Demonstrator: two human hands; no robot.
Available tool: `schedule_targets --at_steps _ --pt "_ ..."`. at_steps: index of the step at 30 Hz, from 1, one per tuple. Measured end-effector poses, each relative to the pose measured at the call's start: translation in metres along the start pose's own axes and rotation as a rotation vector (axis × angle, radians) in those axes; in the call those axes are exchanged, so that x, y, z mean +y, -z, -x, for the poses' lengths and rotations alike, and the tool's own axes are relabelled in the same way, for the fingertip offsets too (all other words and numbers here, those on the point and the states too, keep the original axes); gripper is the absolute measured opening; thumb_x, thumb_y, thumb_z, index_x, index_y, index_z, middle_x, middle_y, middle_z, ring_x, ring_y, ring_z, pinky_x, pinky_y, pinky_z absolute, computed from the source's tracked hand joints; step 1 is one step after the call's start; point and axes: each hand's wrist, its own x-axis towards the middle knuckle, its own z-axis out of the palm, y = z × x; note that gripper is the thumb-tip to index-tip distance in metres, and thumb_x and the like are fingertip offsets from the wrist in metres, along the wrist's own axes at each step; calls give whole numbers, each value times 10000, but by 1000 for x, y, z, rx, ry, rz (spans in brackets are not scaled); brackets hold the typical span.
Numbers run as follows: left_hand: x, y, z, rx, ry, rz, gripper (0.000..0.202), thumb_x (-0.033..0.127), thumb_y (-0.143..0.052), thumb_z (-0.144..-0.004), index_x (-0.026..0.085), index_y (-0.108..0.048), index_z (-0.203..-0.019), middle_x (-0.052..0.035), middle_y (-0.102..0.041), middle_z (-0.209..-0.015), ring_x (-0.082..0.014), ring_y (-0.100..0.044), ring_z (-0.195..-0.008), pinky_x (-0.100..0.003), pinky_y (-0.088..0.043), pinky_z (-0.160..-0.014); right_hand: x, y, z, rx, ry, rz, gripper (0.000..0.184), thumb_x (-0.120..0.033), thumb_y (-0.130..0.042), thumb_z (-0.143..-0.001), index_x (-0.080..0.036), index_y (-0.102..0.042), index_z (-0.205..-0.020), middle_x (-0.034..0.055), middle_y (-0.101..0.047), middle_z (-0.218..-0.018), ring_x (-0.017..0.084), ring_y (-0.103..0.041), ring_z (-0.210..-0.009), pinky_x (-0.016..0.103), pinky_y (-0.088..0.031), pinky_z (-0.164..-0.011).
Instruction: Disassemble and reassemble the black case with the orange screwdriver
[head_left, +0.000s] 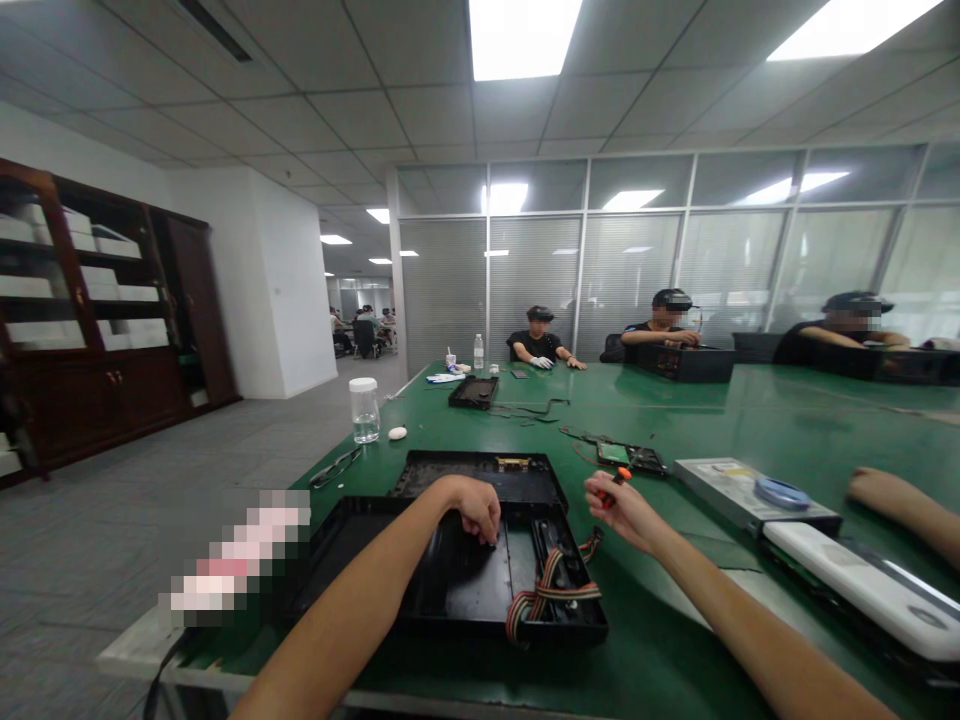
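My left hand (478, 508) reaches into a shallow black plastic casing (450, 590), fingertips pinched together near its floor. Whatever lies between those fingertips is too small to make out. To the right of the casing, my right hand (619, 505) is closed around a screwdriver (623, 476) with an orange and black handle; its shaft is not clear. A striped ribbon cable (551, 590) loops over the casing's right side. Behind it lies a second black casing half (480, 476) with a brass-coloured part at its far edge.
A green circuit board (613, 453) with wires lies beyond my right hand. At right are a grey metal box (739, 490) carrying a blue roll (781, 493) and a white-covered device (862, 590). A jar (365, 412) stands back left. Several people sit around the table; one forearm (907, 510) rests at right.
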Motion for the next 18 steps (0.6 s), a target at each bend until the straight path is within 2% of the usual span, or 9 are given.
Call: schedule_targets --at_steps 2,5,8,11,13,14,16,18 --pt "-3 0 -2 27 56 -73 250 340 -745 -506 148 -613 -596 8 -584 -523 -82 -479 -451 -184 -365 -436 -1 -7 3 -48 -12 105 324 -455 -553 -730 -192 -381 -650 -60 -368 -578 65 -371 -459 182 -312 -403" --pt "1 -2 -1 91 59 -163 302 388 -742 -512 143 -569 -550 28 -533 -457 -72 -429 -407 -182 -319 -413 -9 -14 10 -87 20 372 403 -561 -421 -776 -190 -388 -623 -61 -349 -525 77 -339 -430 205 -299 -415" --pt "9 1 5 307 -24 -241 414 524 -620 -639 130 -551 -535 33 -480 -417 -65 -394 -384 -190 -312 -430 -24 -25 23 -156 219 789 448 -521 -319 -836 -177 -439 -575 -27 -411 -512 103 -399 -473 235 -342 -491" --pt "15 11 15 559 -164 -252 517 555 -381 -805 115 -595 -638 2 -538 -505 -76 -454 -447 -187 -348 -493 -34 -45 50 -369 520 1213 408 -410 -315 -867 -168 -525 -613 28 -529 -619 136 -484 -609 259 -362 -609" --pt "14 19 20 680 -195 -330 423 485 -403 -823 123 -619 -790 -15 -596 -623 -94 -512 -543 -183 -362 -538 -34 -62 74 -567 612 1438 294 -369 -390 -839 -169 -565 -715 45 -573 -696 151 -509 -665 262 -352 -620" --pt "12 23 22 723 -178 -396 360 448 -459 -805 132 -615 -874 -21 -613 -680 -106 -530 -592 -184 -364 -555 -32 -69 86 -607 628 1535 240 -353 -434 -817 -169 -569 -744 46 -580 -707 156 -512 -663 261 -344 -604" --pt "4 27 24 743 -101 -526 372 409 -567 -737 146 -588 -1000 -35 -627 -767 -128 -546 -661 -189 -365 -575 -28 -78 108 -587 649 1683 159 -313 -494 -784 -170 -562 -789 49 -591 -749 165 -516 -668 263 -325 -572" --pt "-7 27 23 658 -24 -581 430 431 -613 -691 152 -592 -1018 -43 -630 -812 -137 -551 -681 -191 -368 -571 -26 -78 127 -570 674 1751 103 -278 -502 -793 -185 -545 -800 33 -588 -754 165 -514 -659 264 -304 -547"
